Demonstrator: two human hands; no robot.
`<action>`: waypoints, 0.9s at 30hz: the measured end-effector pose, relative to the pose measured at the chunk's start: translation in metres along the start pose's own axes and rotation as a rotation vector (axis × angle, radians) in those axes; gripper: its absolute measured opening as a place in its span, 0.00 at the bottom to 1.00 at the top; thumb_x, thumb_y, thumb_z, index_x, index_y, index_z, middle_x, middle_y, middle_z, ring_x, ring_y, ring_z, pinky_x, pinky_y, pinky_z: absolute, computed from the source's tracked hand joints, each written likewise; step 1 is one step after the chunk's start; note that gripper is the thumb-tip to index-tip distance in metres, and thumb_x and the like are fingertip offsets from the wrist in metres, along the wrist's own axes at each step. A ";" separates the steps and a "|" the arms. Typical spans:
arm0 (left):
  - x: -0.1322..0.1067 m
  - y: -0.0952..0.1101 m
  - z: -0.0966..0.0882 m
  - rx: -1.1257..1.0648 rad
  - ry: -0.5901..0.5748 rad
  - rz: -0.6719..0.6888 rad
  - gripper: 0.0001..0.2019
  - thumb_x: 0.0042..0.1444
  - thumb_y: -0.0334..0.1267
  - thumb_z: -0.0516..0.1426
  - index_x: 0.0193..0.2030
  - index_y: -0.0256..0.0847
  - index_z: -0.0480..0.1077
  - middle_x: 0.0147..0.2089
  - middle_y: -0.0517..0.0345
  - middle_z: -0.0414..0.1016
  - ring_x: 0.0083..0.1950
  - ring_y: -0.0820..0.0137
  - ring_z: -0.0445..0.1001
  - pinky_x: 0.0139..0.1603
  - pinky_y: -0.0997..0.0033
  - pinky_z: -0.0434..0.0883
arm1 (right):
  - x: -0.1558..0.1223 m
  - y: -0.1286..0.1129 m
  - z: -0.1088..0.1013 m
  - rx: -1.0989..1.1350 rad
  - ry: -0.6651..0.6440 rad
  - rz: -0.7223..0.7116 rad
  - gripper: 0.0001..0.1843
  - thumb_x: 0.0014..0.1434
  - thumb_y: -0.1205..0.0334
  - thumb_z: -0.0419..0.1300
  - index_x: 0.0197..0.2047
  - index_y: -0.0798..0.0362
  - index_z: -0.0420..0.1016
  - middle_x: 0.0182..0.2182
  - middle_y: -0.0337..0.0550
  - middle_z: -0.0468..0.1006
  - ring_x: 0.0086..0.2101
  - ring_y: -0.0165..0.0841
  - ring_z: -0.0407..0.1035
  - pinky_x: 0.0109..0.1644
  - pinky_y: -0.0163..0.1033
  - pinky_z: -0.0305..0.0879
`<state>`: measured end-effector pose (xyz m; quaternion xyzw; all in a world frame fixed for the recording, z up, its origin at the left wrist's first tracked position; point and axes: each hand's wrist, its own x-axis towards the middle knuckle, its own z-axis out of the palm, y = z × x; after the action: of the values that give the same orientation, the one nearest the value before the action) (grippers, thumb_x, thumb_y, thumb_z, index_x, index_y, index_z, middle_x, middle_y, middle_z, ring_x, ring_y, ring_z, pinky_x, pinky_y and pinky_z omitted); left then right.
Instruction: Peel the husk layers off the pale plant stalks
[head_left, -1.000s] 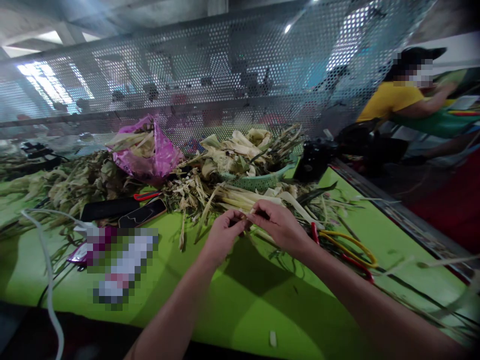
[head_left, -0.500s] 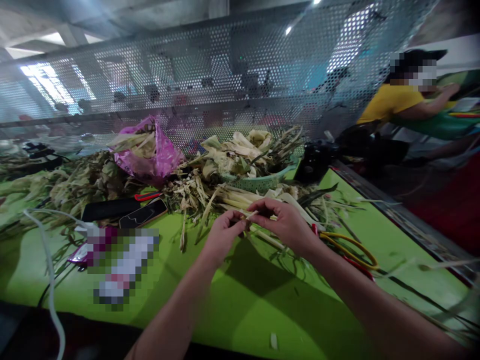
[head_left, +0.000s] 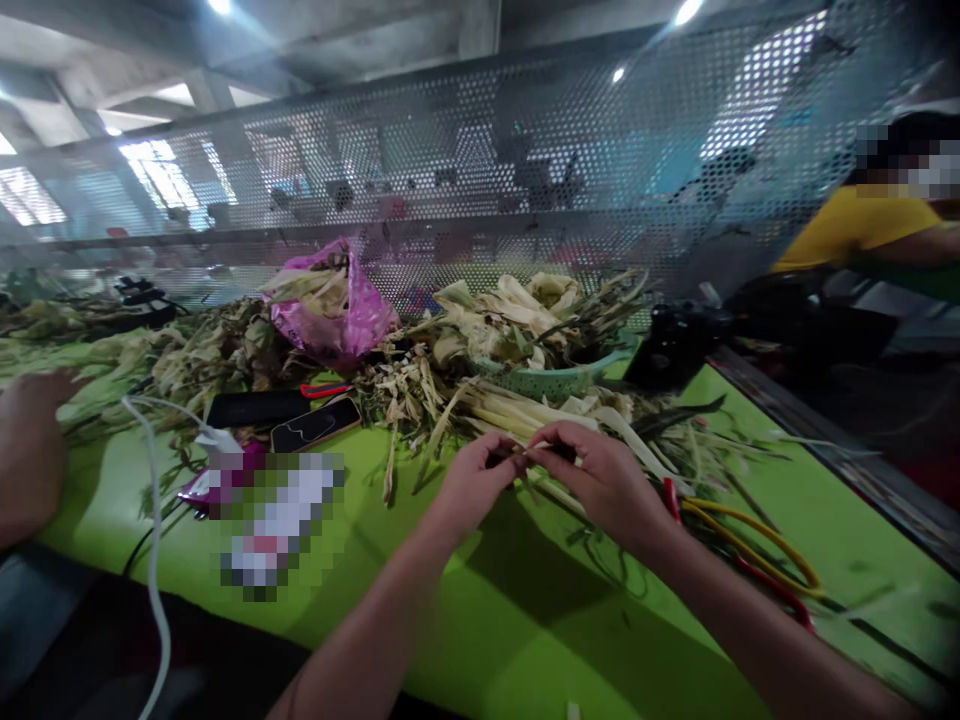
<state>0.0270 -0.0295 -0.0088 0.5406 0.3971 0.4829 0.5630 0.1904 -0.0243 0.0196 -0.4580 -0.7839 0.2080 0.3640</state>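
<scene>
My left hand (head_left: pixel 474 485) and my right hand (head_left: pixel 600 478) meet above the bright green table (head_left: pixel 480 620), both pinched on the same thin pale stalk (head_left: pixel 526 452) between their fingertips. Just beyond them lies a bundle of pale peeled stalks (head_left: pixel 510 412). Behind that stands a green basket (head_left: pixel 555 380) heaped with husks. Scissors with red and yellow handles (head_left: pixel 739 545) lie to the right of my right wrist.
Two phones (head_left: pixel 289 415) and a white cable (head_left: pixel 154 520) lie at the left, with a pink plastic bag (head_left: pixel 334 310) and dry husk piles (head_left: pixel 187 355) behind. Another person's hand (head_left: pixel 30 450) rests at the far left. A person in yellow (head_left: pixel 862 225) sits beyond the perforated metal screen (head_left: pixel 480 180).
The view has swung left, bringing another person's hand into sight at the far left. My hands stay together on the stalk, the right fingers shifting slightly along it.
</scene>
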 end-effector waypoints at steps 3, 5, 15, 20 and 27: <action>0.000 0.002 0.000 -0.021 0.023 0.000 0.10 0.47 0.43 0.61 0.30 0.38 0.69 0.25 0.63 0.64 0.28 0.76 0.60 0.31 0.75 0.58 | 0.000 0.002 0.002 -0.011 0.005 0.012 0.08 0.59 0.56 0.57 0.33 0.52 0.72 0.28 0.41 0.76 0.29 0.34 0.68 0.33 0.37 0.61; 0.000 0.001 0.000 -0.050 0.030 -0.009 0.09 0.45 0.40 0.62 0.29 0.38 0.69 0.24 0.64 0.63 0.27 0.77 0.59 0.30 0.75 0.58 | 0.000 0.003 0.004 0.005 0.001 0.024 0.09 0.59 0.56 0.57 0.33 0.52 0.72 0.27 0.40 0.76 0.29 0.34 0.68 0.33 0.37 0.62; -0.001 -0.001 -0.003 -0.447 0.190 -0.051 0.13 0.41 0.40 0.66 0.33 0.38 0.71 0.32 0.60 0.71 0.33 0.76 0.69 0.39 0.75 0.65 | 0.000 0.001 0.014 0.197 -0.035 0.100 0.13 0.59 0.51 0.57 0.38 0.53 0.71 0.29 0.41 0.75 0.30 0.33 0.68 0.34 0.37 0.65; 0.000 -0.006 -0.002 -0.504 0.191 -0.067 0.11 0.41 0.37 0.66 0.31 0.38 0.71 0.31 0.61 0.72 0.34 0.76 0.70 0.40 0.75 0.66 | -0.003 -0.004 0.017 0.205 -0.036 0.090 0.13 0.60 0.52 0.56 0.36 0.54 0.73 0.30 0.41 0.76 0.31 0.33 0.68 0.35 0.36 0.64; -0.001 -0.005 0.003 -0.561 0.229 -0.058 0.11 0.41 0.35 0.66 0.30 0.39 0.68 0.30 0.62 0.71 0.33 0.76 0.70 0.39 0.76 0.66 | -0.009 -0.006 0.038 0.345 -0.015 0.187 0.14 0.53 0.54 0.63 0.40 0.54 0.72 0.36 0.43 0.78 0.37 0.36 0.71 0.40 0.39 0.66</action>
<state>0.0301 -0.0306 -0.0139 0.2946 0.3243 0.6152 0.6555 0.1610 -0.0348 -0.0047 -0.4580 -0.6935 0.3753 0.4103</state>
